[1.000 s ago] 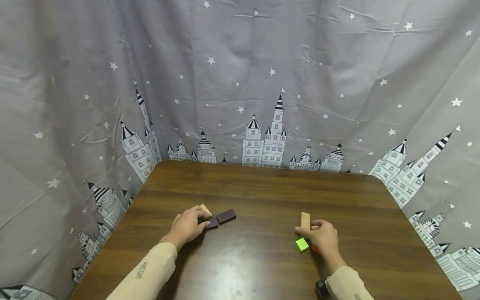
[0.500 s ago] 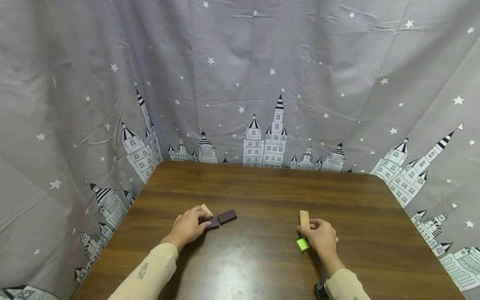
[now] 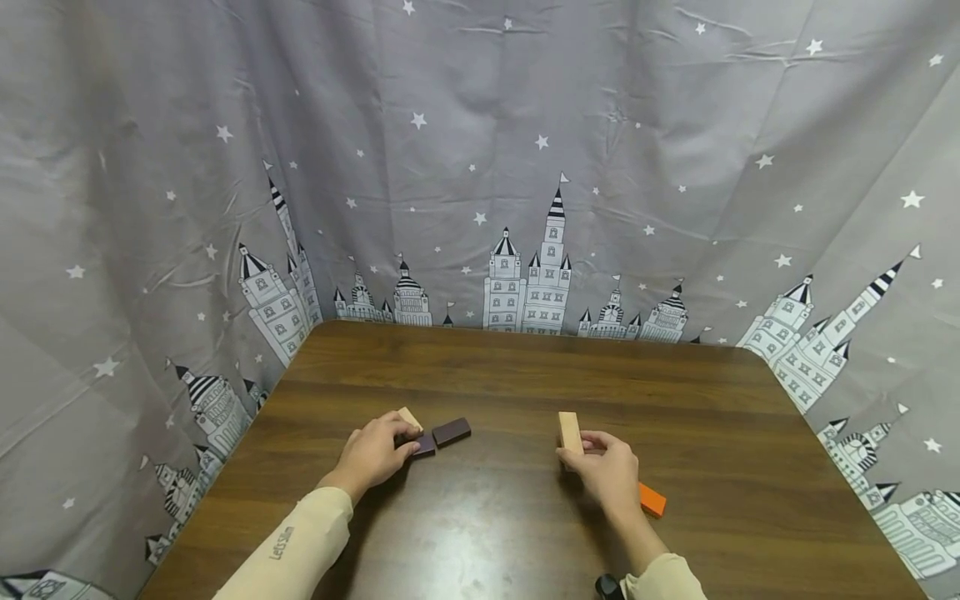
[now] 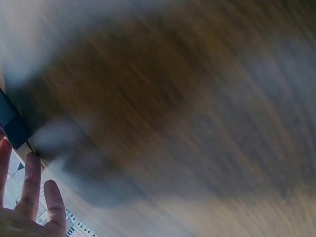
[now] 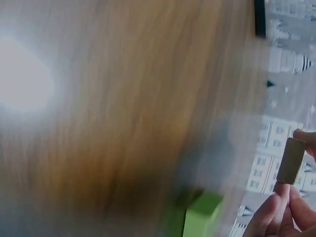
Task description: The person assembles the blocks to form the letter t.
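A pale wood tone is shown by the held block (image 3: 570,433) in the right hand (image 3: 609,473) and is repeated in the beige block (image 3: 409,418) by the left hand (image 3: 371,456). Dark brown is worn by the farther dark block (image 3: 452,432); a purplish cast is seen on the nearer dark block (image 3: 424,447). Orange and green are carried by the orange block (image 3: 652,500) and the green block (image 5: 203,213). The brown bench (image 3: 525,379) is streaked with darker grain. The grey curtain (image 3: 465,75) is printed with white stars and black-and-white castles (image 3: 546,287). The cream left sleeve (image 3: 300,533) is marked with dark lettering.
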Demonstrator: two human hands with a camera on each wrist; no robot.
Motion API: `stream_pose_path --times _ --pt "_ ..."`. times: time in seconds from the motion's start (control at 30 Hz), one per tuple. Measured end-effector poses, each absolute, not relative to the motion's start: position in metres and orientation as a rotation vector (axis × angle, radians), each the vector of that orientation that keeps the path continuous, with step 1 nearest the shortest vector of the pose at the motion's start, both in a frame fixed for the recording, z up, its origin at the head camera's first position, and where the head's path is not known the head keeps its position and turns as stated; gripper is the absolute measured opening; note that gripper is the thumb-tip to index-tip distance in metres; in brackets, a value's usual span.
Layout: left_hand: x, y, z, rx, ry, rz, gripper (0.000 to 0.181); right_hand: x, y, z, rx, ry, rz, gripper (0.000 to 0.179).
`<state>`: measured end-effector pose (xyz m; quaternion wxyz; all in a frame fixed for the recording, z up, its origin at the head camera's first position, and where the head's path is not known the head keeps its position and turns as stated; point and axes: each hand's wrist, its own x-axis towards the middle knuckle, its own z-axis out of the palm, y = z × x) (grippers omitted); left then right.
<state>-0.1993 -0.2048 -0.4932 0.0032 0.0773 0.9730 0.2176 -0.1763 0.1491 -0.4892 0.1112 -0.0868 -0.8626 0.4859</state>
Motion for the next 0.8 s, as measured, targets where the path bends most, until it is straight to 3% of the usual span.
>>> stream_pose_path --times 0.8 --pt "-0.196 -0.205 -0.494 0.240 3.039 0.659 0.029 -0.133 0.078 -0.514 -0.332 -2.720 1.254 0.043"
